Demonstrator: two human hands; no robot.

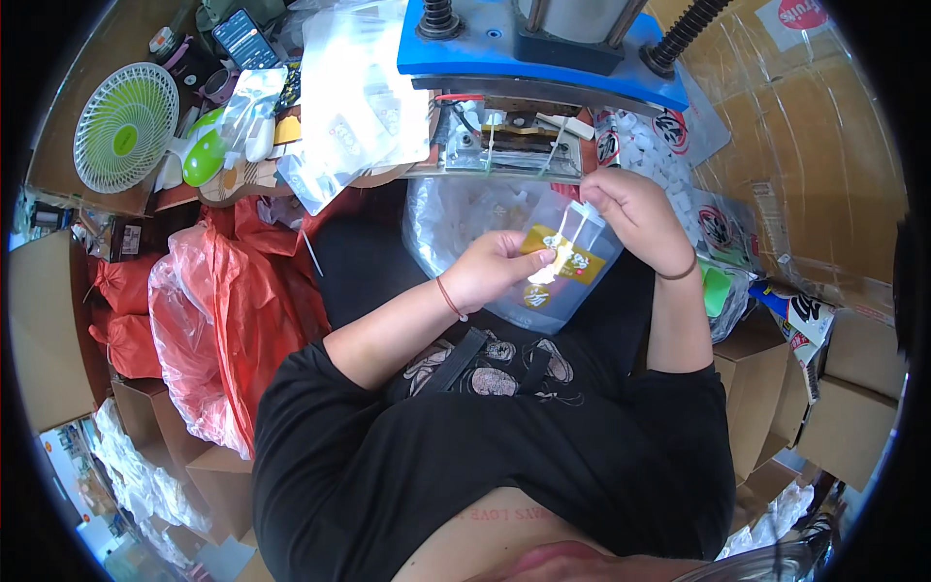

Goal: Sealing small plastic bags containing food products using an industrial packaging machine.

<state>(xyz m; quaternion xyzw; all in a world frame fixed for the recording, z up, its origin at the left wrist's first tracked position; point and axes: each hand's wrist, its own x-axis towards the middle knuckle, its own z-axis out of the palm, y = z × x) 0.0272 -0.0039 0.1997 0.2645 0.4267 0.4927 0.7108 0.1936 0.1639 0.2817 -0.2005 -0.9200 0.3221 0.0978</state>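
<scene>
A translucent plastic pouch (558, 301) with a gold printed band is tilted in front of my chest. Thumb on its front, my left hand (495, 267) grips it by the left side. At the pouch's top corner sits a white spout (585, 209). My right hand (626, 209) has its thumb and fingers pinched at that corner, by the spout. Behind the pouch, a large clear plastic bag (436, 218) with clear items inside hangs below the bench edge, partly hidden by my left hand and the pouch.
A press with a blue plate (543, 66) stands ahead. White plastic spouts (645, 155) lie heaped on its right. Flat clear pouches (354, 97) are stacked left, near a green-white fan (126, 131) and a phone (244, 39). Red plastic bags (233, 320) fill the left side. Cardboard (776, 107) walls the right.
</scene>
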